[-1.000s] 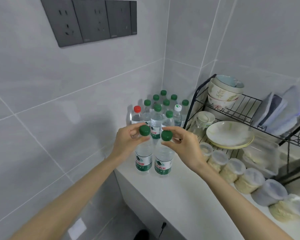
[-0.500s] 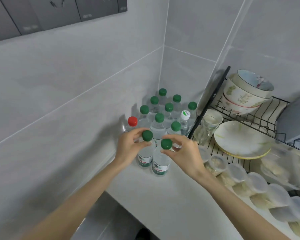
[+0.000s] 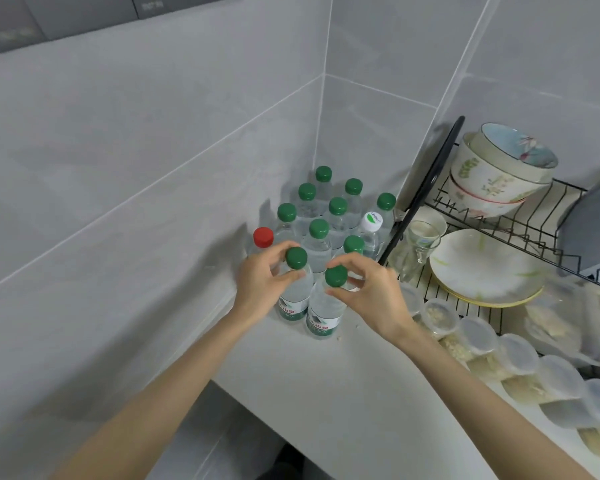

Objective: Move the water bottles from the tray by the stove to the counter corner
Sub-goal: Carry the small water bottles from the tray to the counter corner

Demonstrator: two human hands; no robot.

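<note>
- The left hand (image 3: 258, 289) is pinching one green-capped bottle (image 3: 293, 299) at its neck; the right hand (image 3: 371, 292) is pinching another bottle (image 3: 323, 317).
- Both are standing mid-frame on the counter (image 3: 343, 393), just before the bottle cluster (image 3: 329, 213).

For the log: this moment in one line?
left hand: grips left bottle | right hand: grips right bottle | both: upright on counter, before corner group

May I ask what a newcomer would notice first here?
The left hand and right hand pinch two green-capped bottles at the front of the bottle cluster in the counter corner. A red cap stands out at the cluster's left; stacked bowls sit on the rack, right.
</note>
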